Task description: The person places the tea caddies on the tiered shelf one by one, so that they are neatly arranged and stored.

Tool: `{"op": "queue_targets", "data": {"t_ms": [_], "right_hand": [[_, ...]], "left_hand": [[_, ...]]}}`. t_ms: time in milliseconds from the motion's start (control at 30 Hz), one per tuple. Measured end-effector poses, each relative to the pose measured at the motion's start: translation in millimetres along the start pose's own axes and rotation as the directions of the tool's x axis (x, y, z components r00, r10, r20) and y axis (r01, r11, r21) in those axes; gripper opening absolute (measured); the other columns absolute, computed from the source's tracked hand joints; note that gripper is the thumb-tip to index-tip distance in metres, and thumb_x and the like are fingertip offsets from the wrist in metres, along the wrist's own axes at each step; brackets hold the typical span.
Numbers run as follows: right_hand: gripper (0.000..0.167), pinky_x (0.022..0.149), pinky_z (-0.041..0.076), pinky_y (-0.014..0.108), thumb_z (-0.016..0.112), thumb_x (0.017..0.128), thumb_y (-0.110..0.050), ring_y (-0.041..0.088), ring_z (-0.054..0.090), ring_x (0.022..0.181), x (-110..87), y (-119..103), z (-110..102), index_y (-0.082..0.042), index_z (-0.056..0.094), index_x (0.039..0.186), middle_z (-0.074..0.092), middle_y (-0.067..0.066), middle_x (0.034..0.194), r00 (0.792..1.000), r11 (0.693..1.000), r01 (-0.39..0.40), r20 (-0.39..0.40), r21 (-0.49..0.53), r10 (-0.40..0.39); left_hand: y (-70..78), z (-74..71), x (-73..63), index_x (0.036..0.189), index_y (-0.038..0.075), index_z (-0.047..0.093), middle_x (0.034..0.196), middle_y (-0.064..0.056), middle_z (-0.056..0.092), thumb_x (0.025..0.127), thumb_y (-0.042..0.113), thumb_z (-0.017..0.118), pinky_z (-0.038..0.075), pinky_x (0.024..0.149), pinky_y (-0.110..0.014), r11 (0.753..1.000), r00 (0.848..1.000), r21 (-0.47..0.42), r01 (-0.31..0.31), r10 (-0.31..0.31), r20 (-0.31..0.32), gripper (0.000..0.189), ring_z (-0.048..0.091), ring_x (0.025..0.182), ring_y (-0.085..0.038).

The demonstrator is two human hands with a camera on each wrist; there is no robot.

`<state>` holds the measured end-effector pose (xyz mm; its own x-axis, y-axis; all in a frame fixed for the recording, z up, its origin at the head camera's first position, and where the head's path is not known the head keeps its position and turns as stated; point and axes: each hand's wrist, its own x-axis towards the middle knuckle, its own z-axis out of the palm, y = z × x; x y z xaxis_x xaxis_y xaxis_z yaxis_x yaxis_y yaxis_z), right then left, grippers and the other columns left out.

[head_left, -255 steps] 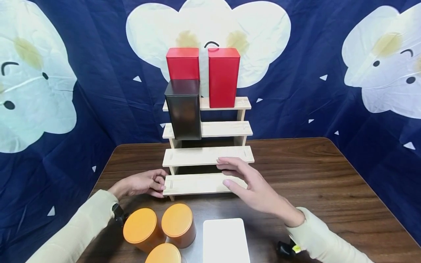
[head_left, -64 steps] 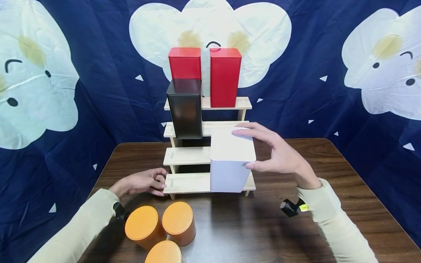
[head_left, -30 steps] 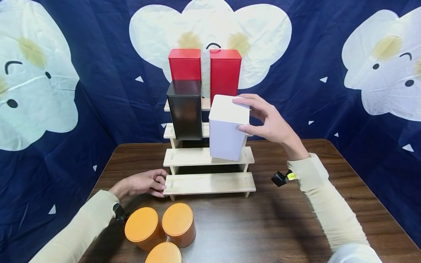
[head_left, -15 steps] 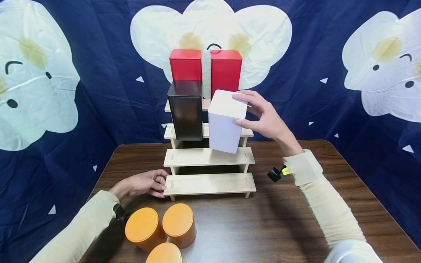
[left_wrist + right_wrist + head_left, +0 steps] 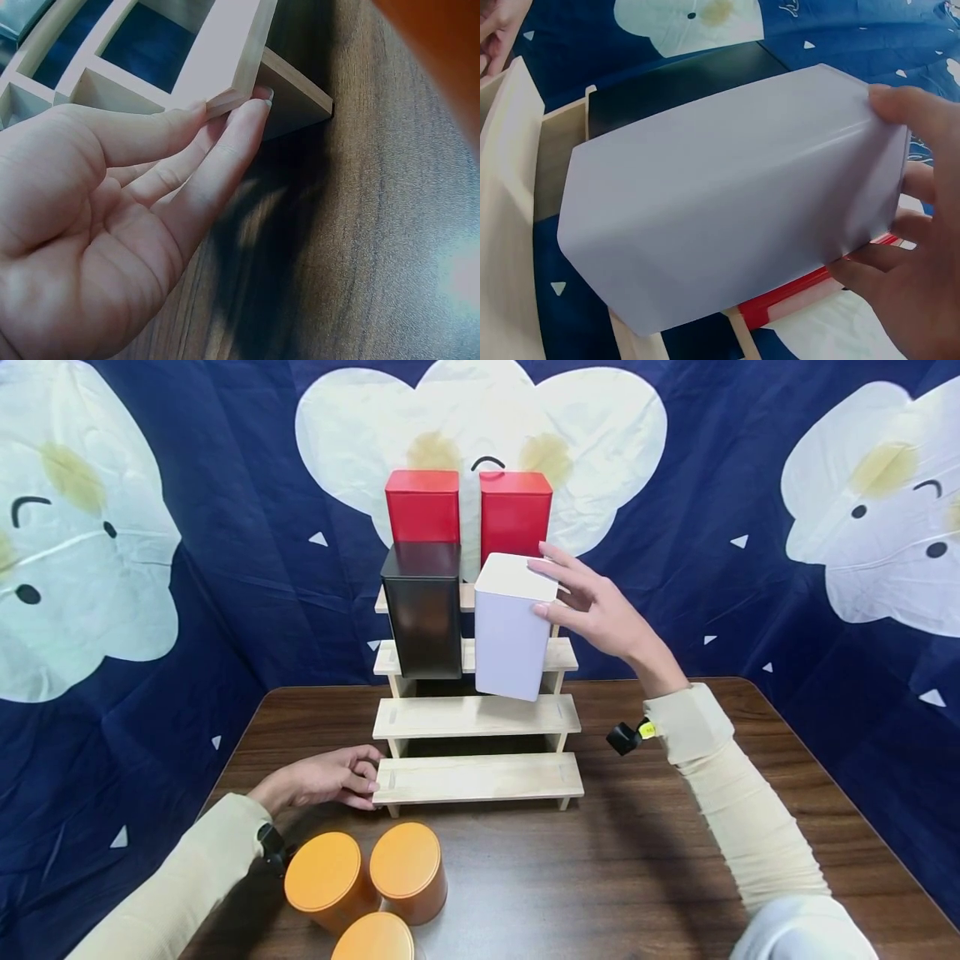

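Note:
My right hand (image 5: 592, 602) holds a white rectangular canister (image 5: 512, 639) near its top, thumb on the near face and fingers around the far side. Slightly tilted, the canister overlaps the second step from the top of a wooden stepped rack (image 5: 480, 717), right of a black canister (image 5: 423, 618). In the right wrist view its smooth side (image 5: 720, 202) fills the middle, with a red canister partly hidden behind. My left hand (image 5: 330, 777) pinches the left end of the rack's lowest step; in the left wrist view the thumb and fingertips close on the plank's corner (image 5: 225, 82).
Two red canisters (image 5: 424, 506) stand on the top step. Several orange round tins (image 5: 407, 860) stand on the brown wooden table (image 5: 675, 827) in front of the rack, close to the left forearm. A dark blue cloth (image 5: 675, 610) with white cloud shapes hangs behind.
The right hand took hold of the white canister on the table, raised it past the lower steps and brought it back to the second step from the top. The left hand stayed at the rack.

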<state>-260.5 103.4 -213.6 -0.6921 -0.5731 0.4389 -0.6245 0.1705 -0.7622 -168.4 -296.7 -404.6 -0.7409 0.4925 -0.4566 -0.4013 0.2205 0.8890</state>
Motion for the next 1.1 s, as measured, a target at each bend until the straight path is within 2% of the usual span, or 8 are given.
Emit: {"op": "queue_targets", "data": {"t_ms": [233,433,667,933,1100], "right_hand": [[0.051,0.113,0.035,0.039,0.062,0.091,-0.007,0.016,0.034,0.140,-1.1,-17,-1,-0.002,0.046,0.139,0.033,0.009,0.154,1.000,0.995,-0.009,-0.009,-0.097,0.008],[0.047,0.113,0.036,0.038,0.062,0.091,-0.008,0.016,0.038,0.138,-2.0,-18,0,-0.002,0.050,0.137,0.040,0.008,0.150,0.999,0.991,-0.010,-0.047,-0.131,0.004],[0.045,0.110,0.039,0.043,0.062,0.091,-0.006,0.019,0.040,0.137,-4.5,-21,1,-0.001,0.052,0.134,0.043,0.010,0.148,0.997,0.985,-0.008,-0.081,-0.175,-0.007],[0.042,0.105,0.044,0.040,0.062,0.092,-0.008,0.018,0.046,0.132,-6.3,-22,3,-0.003,0.055,0.132,0.049,0.009,0.143,0.989,0.962,-0.014,-0.145,-0.272,-0.027],[0.041,0.104,0.045,0.041,0.063,0.091,-0.008,0.019,0.048,0.130,-7.0,-20,7,-0.002,0.056,0.131,0.050,0.010,0.142,0.982,0.963,-0.005,-0.181,-0.268,-0.046]], "left_hand": [[-0.4,-1.4,1.2,0.130,-0.006,0.024,0.096,-0.011,0.053,0.089,-0.010,0.054,0.059,0.084,-0.041,1.000,1.000,-0.003,-0.008,0.008,-0.004,0.051,0.064,0.083,-0.023],[-1.4,-1.7,1.6,0.130,-0.005,0.024,0.095,-0.009,0.053,0.089,-0.008,0.055,0.058,0.084,-0.041,1.000,1.000,0.004,-0.009,0.009,0.000,0.052,0.064,0.084,-0.022],[-1.0,-1.1,1.0,0.131,-0.006,0.022,0.095,-0.008,0.053,0.090,-0.006,0.056,0.056,0.088,-0.046,1.000,1.000,0.012,-0.009,0.009,0.010,0.053,0.064,0.085,-0.022],[-1.2,-0.2,0.9,0.130,-0.005,0.023,0.095,-0.009,0.054,0.090,-0.006,0.056,0.058,0.085,-0.043,1.000,1.000,0.000,-0.012,0.012,0.011,0.052,0.064,0.085,-0.023],[-1.7,-0.4,0.4,0.131,-0.006,0.021,0.095,-0.009,0.054,0.090,-0.006,0.055,0.059,0.084,-0.041,1.000,1.000,-0.001,-0.010,0.010,0.008,0.053,0.064,0.084,-0.022]]}}
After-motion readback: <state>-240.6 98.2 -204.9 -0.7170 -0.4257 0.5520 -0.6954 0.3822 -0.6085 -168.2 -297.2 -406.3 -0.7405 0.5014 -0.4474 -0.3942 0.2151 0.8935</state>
